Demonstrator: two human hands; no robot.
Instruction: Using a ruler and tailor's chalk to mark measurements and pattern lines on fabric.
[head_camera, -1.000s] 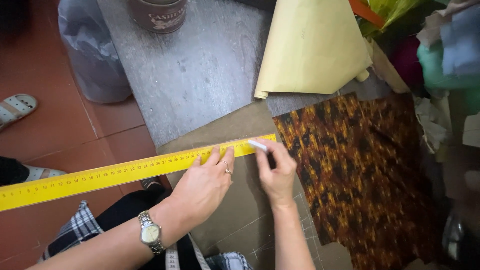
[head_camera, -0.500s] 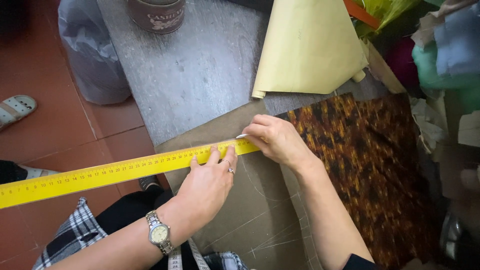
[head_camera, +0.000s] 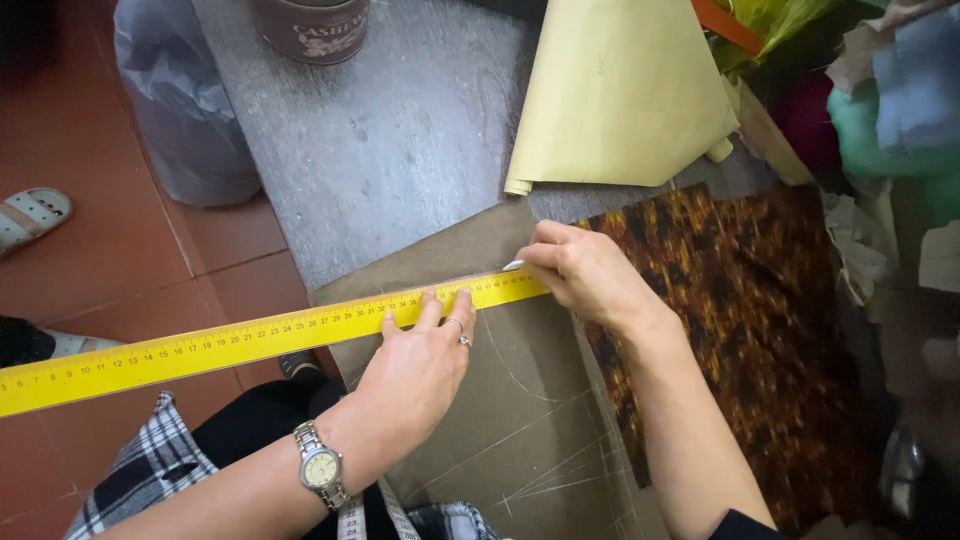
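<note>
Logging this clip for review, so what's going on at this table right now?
A person is marking along a long yellow ruler laid across a sheet of brown material. The left hand presses the ruler flat, fingers spread over its edge. The right hand holds a small white marker, likely chalk, with its tip at the ruler's end. Faint lines already cross the brown sheet. A dark orange-patterned fabric lies beside it, and a rolled yellow sheet lies behind.

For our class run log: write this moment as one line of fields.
left hand: presses yellow ruler | right hand: white chalk at ruler edge | under: brown sheet
</note>
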